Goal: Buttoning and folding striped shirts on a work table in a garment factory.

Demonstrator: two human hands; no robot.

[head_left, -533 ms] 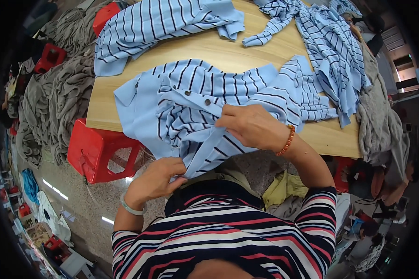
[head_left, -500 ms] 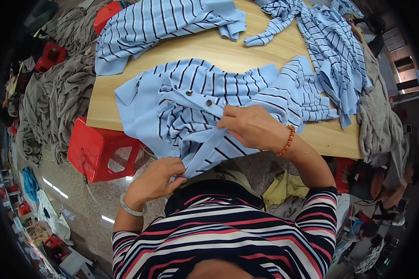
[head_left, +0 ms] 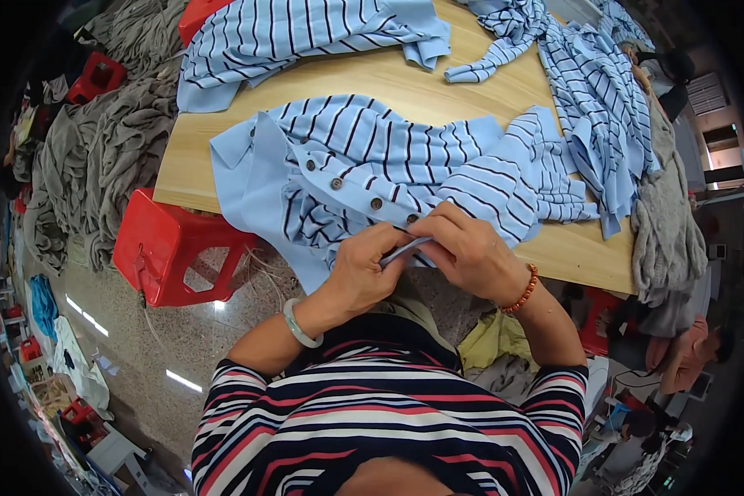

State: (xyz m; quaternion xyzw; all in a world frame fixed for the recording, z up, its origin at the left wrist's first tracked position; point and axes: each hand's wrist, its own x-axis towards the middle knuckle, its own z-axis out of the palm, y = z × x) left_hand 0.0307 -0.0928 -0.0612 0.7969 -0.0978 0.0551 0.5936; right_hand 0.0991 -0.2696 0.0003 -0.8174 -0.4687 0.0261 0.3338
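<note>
A light-blue knit cardigan with dark stripes (head_left: 347, 124) lies spread on the near part of the wooden table, its lower edge hanging over the front. Dark round buttons run along its placket (head_left: 355, 192). Both hands meet at the near end of that band. My left hand (head_left: 362, 269), with a pale bangle at the wrist, pinches the folded edge of the band. Close beside it, my right hand (head_left: 469, 250), wearing an orange bead bracelet, grips the same strip near the lowest visible button. The fingertips partly hide the strip.
More striped knits lie at the table's far side (head_left: 306, 37) and right corner (head_left: 595, 107). A red stool (head_left: 161, 256) stands at the table's left, beside heaped grey garments (head_left: 99, 165). Grey knitwear (head_left: 670, 223) hangs at the right edge. Yellow cloth (head_left: 496, 339) lies below the table.
My left hand has moved up and right from the cardigan's lower edge to meet my right hand. My right hand has shifted slightly down and right. More of the button band now lies exposed.
</note>
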